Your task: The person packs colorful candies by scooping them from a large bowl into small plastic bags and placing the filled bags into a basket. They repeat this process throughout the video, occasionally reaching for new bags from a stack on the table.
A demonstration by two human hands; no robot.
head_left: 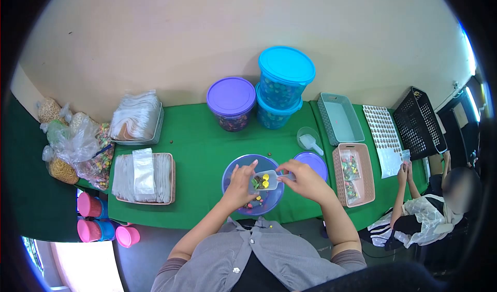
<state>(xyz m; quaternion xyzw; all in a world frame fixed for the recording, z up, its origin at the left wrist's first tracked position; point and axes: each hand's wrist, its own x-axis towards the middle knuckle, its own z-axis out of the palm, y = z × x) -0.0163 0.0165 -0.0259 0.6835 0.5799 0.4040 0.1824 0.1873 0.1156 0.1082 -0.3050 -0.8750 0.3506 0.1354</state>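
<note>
Over a translucent purple tub (226, 174), my right hand (304, 178) pinches the handle of a small clear scoop (272, 180). Yellow, green and brown pieces (262, 182) sit in the scoop. My left hand (240, 187) is at the scoop's other end, its fingers apart and curved around that side, with the upper fingertips raised above the rim. Below both hands, a few coloured pieces (254, 203) lie at the bottom of the tub. A purple lid (312, 166) lies flat on the green cloth, right of the tub.
Lidded purple (231, 96) and blue (287, 66) tubs stand by the wall. Baskets of plastic bags (155, 178) are at left. A pink basket (368, 181) holds filled packets. Another scoop (311, 143) rests in a bowl. A person (424, 212) at right holds a small bag.
</note>
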